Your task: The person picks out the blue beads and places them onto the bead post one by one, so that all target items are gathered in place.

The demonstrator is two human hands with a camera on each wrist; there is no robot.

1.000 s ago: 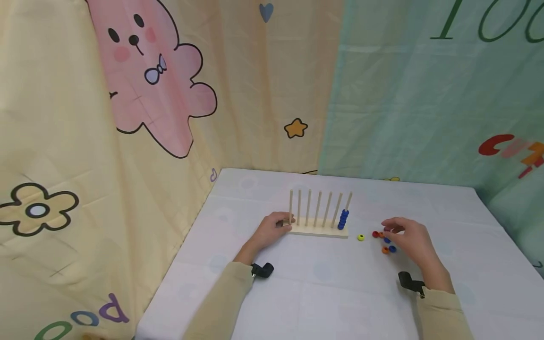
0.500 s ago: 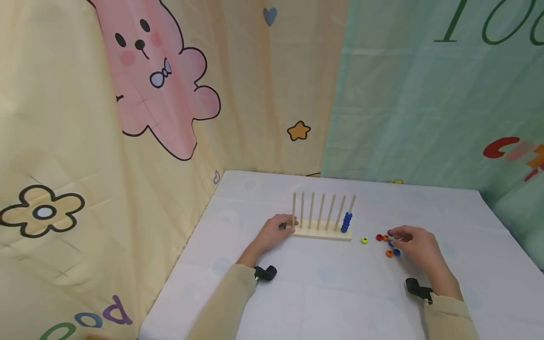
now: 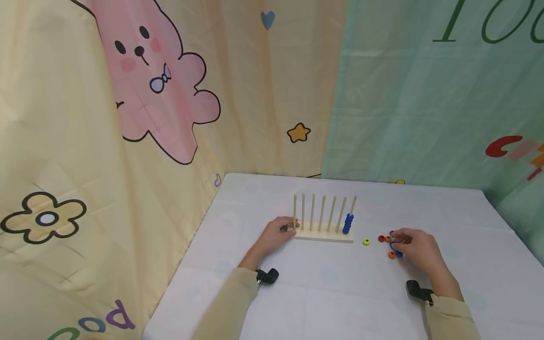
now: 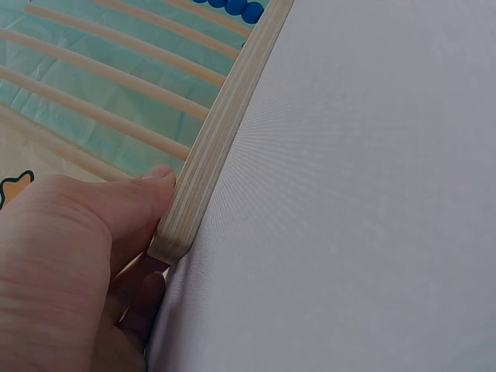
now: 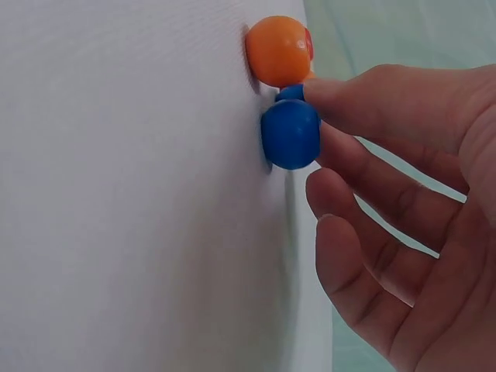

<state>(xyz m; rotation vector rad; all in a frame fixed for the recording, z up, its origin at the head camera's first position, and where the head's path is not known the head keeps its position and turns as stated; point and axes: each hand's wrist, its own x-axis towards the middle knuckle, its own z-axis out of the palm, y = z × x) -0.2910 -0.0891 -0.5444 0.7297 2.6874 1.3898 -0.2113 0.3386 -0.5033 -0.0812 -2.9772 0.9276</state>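
A wooden peg rack (image 3: 325,236) with upright pegs stands on the table, and blue beads (image 3: 348,224) are stacked on its rightmost peg. My left hand (image 3: 275,234) grips the left end of its base (image 4: 209,147), thumb on top and fingers beneath. To the right, my right hand (image 3: 418,248) pinches a blue bead (image 5: 291,93) between thumb and index finger, low over the table. That bead is partly hidden behind another blue bead (image 5: 291,134). Beside them lie orange beads (image 3: 391,255), a red bead (image 3: 381,239) and a purple bead (image 3: 392,233).
A yellow-green bead (image 3: 366,242) lies alone between the rack and the loose beads. White cloth covers the table (image 3: 323,293). Printed curtains (image 3: 263,94) hang behind and to the left of it. A black wrist camera (image 3: 267,276) sits at each cuff.
The right fingers have come down slightly and closed on a blue bead among the loose ones. The left hand keeps its hold on the rack. The head view has shifted slightly.
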